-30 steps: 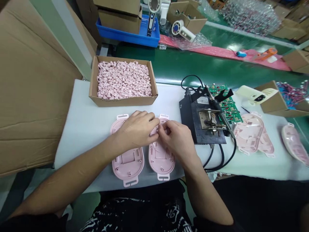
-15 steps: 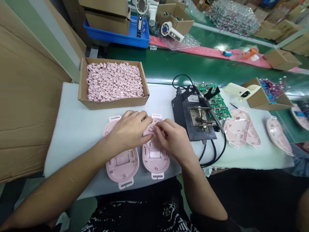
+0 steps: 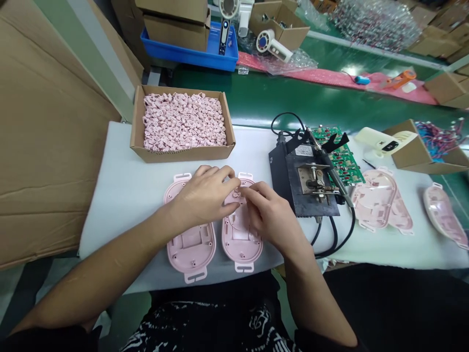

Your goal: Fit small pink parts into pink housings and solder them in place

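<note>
Two pink plastic shell halves lie side by side on the white-covered table: a left shell (image 3: 191,244) and a right shell (image 3: 242,249). My left hand (image 3: 205,195) reaches across the left shell, its thumb and index finger apart at the upper end of the right shell. A small pink plastic part (image 3: 237,194) shows there between both hands' fingertips. From the right, my right hand (image 3: 274,217) bends over the same shell, thumb hidden and index fingertip pinching at the small part. The exact grip is partly covered by the fingers.
A cardboard box (image 3: 183,153) full of small pink parts stands behind the hands. To the right are a black soldering station (image 3: 289,188), green circuit boards (image 3: 344,161) and more pink shells (image 3: 373,198). A blue tray (image 3: 186,57) sits farther back.
The whole view has shifted slightly, so things appear farther right. My right index finger has straightened a little toward the left fingertips; both hands stay at the right shell's upper end.
</note>
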The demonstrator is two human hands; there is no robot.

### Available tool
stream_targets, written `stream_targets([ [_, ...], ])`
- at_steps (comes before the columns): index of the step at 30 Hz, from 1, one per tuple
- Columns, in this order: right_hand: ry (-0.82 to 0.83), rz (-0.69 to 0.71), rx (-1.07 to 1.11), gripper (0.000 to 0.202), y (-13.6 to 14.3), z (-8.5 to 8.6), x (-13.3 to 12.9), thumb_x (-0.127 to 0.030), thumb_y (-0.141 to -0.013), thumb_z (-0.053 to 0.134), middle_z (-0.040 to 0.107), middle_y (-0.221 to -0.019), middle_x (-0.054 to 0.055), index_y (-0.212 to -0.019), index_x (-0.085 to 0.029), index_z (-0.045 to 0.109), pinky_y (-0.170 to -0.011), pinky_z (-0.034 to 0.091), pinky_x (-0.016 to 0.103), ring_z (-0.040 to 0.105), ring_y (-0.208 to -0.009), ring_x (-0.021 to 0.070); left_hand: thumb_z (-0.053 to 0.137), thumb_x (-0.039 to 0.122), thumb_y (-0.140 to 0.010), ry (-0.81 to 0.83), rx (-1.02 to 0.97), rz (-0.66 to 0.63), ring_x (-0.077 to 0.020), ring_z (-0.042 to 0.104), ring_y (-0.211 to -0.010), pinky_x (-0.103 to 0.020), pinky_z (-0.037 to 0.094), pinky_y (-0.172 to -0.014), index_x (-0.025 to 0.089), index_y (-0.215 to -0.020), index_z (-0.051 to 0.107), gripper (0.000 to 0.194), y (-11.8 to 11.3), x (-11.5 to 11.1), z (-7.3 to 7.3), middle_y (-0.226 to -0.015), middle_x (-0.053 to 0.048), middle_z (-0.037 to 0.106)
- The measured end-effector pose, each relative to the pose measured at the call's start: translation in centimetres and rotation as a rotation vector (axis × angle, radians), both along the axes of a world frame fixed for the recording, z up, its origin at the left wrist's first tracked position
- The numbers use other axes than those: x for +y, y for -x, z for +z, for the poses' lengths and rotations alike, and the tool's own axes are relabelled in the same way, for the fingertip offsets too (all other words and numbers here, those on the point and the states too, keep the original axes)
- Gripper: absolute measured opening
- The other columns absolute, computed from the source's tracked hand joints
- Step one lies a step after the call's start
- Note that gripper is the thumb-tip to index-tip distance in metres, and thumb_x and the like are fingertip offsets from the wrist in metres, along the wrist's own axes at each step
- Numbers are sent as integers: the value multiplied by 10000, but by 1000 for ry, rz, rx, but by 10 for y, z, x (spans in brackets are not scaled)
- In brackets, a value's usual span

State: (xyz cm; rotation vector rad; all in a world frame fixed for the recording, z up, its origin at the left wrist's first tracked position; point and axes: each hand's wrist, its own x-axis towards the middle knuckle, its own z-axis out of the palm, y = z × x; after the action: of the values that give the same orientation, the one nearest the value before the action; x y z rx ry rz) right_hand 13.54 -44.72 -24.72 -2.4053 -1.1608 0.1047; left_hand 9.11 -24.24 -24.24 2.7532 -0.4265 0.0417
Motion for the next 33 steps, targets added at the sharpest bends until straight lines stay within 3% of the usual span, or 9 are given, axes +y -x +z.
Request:
stream_targets([
  [12, 14, -83, -1, 301, 1, -6, 3, -136, -953, 462, 664, -1102, 86, -1150, -200, 682, -815, 551, 318, 677, -964, 199, 512, 339, -998, -32, -109, 42, -215, 613, -994, -407, 407, -944, 205, -1040, 671, 212, 0, -4, -8, -1140, -40, 651],
  [25, -49, -95, 35, 315, 2, -7, 3, -106, -931, 442, 666, -1096, 91, -1131, -188, 671, -883, 539, 344, 665, -998, 209, 520, 348, -996, -20, -67, 49, -211, 603, -983, -418, 405, -936, 248, -1020, 720, 224, -1, -4, -10, -1083, -9, 664],
  [33, 15, -67, -45, 294, 4, -8, 3, -132, -940, 470, 675, -1073, 86, -1104, -195, 706, -800, 538, 327, 665, -920, 199, 583, 307, -936, 10, 8, 105, -224, 612, -1010, -421, 422, -920, 256, -991, 744, 177, -4, -8, -10, -1122, -19, 673],
])
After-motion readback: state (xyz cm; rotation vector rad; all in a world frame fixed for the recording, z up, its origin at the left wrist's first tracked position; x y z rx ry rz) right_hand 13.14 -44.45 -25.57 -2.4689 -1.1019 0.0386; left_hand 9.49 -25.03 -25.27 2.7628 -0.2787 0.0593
